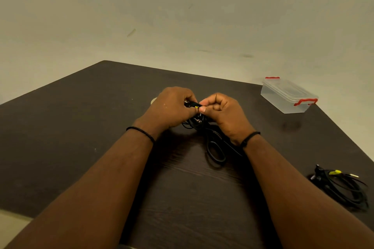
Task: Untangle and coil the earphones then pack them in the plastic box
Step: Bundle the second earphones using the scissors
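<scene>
Two hands, left hand [172, 108] and right hand [221, 112], pinching tangled earphones [204, 127] mid-table [81, 127]. Best to pull loops apart slowly, no yanking. Closed box [288, 96] waiting near far right edge.

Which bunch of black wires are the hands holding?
The tangled earphones at the table's middle, gripped by both the left hand and right hand. The other earphones lie untouched at the right edge.
</scene>
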